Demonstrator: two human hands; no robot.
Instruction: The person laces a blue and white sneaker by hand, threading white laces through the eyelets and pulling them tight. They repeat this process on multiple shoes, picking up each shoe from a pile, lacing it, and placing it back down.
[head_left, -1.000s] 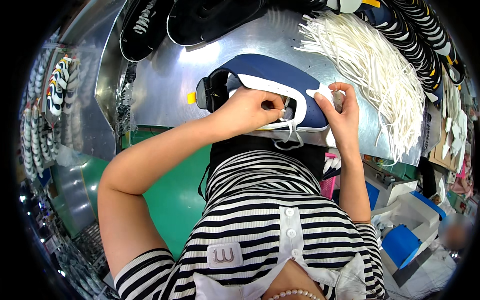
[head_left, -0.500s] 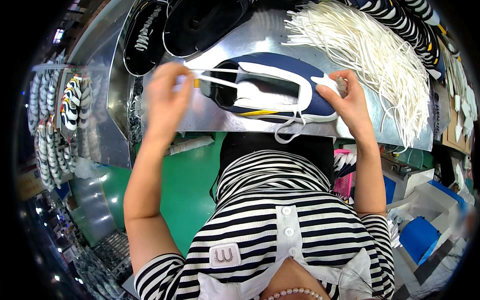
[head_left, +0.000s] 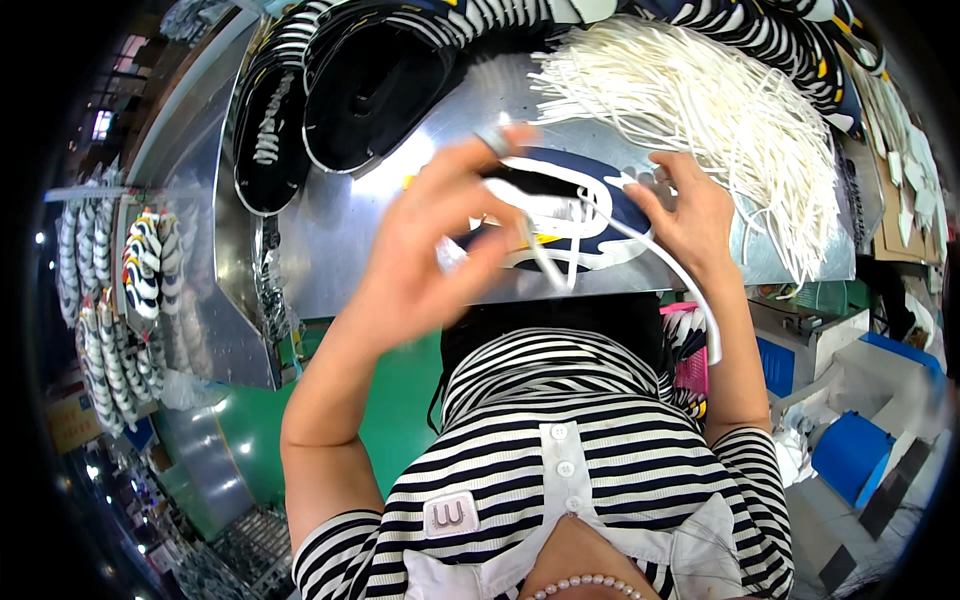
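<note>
A navy and white shoe upper with a yellow stripe lies on its back on the metal table. My right hand holds its toe end, thumb on the near side and fingers curled at the far side. A white shoelace comes out of the upper's opening and hangs down past the table edge by my right wrist. Smeared by motion, my left hand is over the heel end and hides much of it. White lace runs beside its fingertips; whether they pinch it is unclear.
A pile of white laces lies at the back right. Dark shoe uppers are stacked at the back left, and more line the far edge. Bundles of striped uppers hang at far left. A blue and white bin stands at lower right.
My left hand has swung right from beyond the heel to over the upper. The lace strands stretched leftward are gone from there; a lace end now hangs at the right.
</note>
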